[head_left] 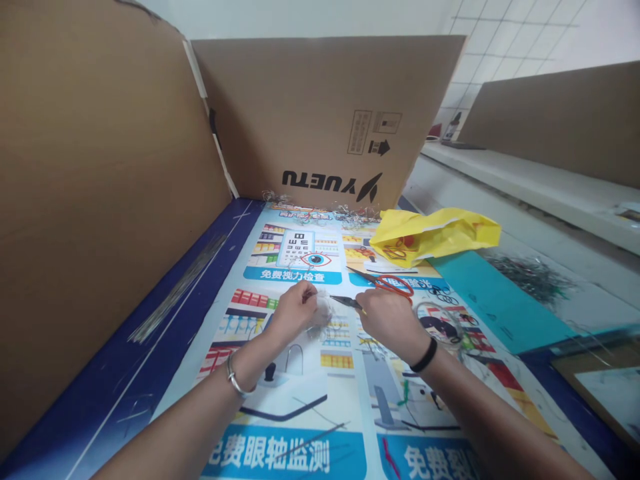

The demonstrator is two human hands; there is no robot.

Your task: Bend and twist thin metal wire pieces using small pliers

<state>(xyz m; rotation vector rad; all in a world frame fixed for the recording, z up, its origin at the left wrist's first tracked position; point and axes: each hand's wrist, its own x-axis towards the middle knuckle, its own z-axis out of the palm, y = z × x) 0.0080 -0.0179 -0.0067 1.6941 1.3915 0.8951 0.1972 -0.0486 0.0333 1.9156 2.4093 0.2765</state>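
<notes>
My left hand (295, 308) is closed, its fingertips pinching a small tangle of thin, pale wire (325, 312). Fine strands spread from it to the right and below. In my right hand (393, 319) is a pair of needle-nose pliers (345, 302), gripped by the handles. The pliers' dark tip points left and reaches the wire close to my left fingertips; whether the jaws bite on it I cannot tell. Just beyond my right hand lie scissors with orange-red handles (395, 285), blades toward the left. Both hands are above a printed poster sheet (345, 400).
Cardboard panels (300, 100) wall the back and left. A yellow bag (445, 233) lies back right, beside a teal sheet (500, 300) and a heap of metal wire (530, 277). Straight wires (180, 287) lie on the left; wire scraps (355, 213) gather at the back.
</notes>
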